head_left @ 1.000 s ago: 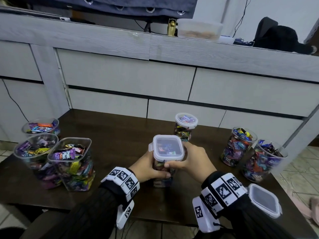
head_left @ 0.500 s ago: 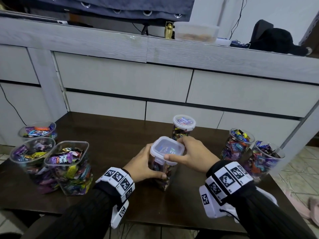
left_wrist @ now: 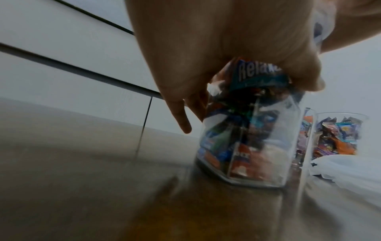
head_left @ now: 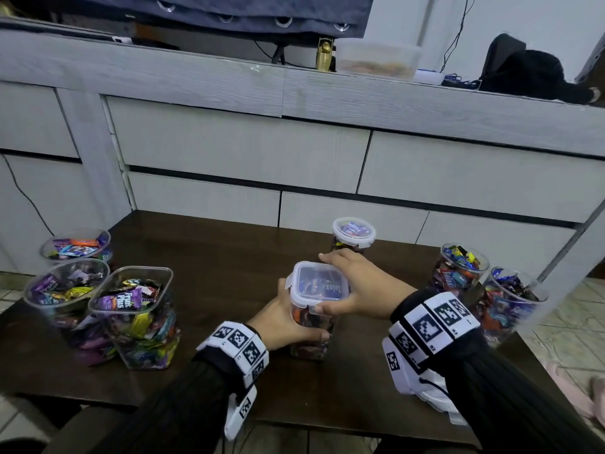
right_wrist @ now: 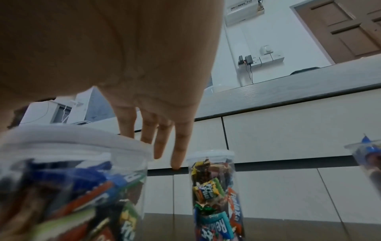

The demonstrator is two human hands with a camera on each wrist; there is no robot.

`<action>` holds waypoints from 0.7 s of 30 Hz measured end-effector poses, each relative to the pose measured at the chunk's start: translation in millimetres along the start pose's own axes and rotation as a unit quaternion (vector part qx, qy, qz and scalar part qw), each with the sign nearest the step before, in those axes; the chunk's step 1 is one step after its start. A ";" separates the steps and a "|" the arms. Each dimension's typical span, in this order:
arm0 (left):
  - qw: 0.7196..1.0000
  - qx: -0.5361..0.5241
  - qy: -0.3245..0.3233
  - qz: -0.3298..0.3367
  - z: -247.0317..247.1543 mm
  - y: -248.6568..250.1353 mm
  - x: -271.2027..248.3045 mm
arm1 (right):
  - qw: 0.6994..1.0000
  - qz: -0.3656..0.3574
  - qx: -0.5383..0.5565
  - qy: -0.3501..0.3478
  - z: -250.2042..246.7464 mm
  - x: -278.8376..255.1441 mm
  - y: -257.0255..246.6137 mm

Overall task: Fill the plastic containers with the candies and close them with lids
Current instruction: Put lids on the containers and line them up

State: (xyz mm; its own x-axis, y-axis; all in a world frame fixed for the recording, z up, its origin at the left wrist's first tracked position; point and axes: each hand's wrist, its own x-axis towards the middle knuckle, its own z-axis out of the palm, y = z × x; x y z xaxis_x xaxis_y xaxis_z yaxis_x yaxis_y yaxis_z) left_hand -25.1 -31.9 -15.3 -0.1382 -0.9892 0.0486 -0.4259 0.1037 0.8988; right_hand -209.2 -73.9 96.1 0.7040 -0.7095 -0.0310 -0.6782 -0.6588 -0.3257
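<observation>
A square clear container [head_left: 311,326] packed with wrapped candies stands mid-table, seen close in the left wrist view [left_wrist: 247,146]. Its clear lid [head_left: 319,285] with white clips sits on top, slightly askew. My left hand [head_left: 288,322] wraps around the container's body from the left. From the right, my right hand [head_left: 347,286] reaches over the lid, thumb on the near edge and fingers along the far edge. In the right wrist view those fingers [right_wrist: 163,138] point straight down past the lid's [right_wrist: 72,138] far rim.
Three open candy-filled containers [head_left: 134,309] cluster at the table's left edge, and two open round ones [head_left: 458,273] stand at the right. A round lidded jar [head_left: 353,229] stands just behind my hands. Grey drawers [head_left: 229,152] close off the dark table's [head_left: 212,257] far side.
The lid has turned and tipped a little on the container. My right hand has slid from the container's side up over the lid. My right arm now hides the spare lid.
</observation>
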 end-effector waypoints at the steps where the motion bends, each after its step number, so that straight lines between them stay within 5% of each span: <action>1: 1.000 -0.001 0.014 -0.003 3.7 -1.1 -1.2 | 1.000 -0.018 0.003 0.000 0.0 -0.9 -0.6; 11: 0.998 0.021 0.052 0.006 15.9 -5.7 -1.4 | 0.997 -0.066 -0.037 0.014 4.1 -1.8 -1.1; 21: 0.996 0.079 -0.005 -0.050 -5.6 -11.2 -6.2 | 0.998 -0.050 -0.008 -0.031 -11.5 -17.4 16.2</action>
State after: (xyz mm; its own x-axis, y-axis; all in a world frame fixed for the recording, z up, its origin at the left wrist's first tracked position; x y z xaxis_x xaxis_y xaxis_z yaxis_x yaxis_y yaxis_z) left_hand -14.5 -27.5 -23.2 -0.0963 -0.9944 -0.0425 -0.5732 0.0205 0.8192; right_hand -234.9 -75.2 102.2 0.7792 -0.6241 -0.0576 -0.6076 -0.7296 -0.3140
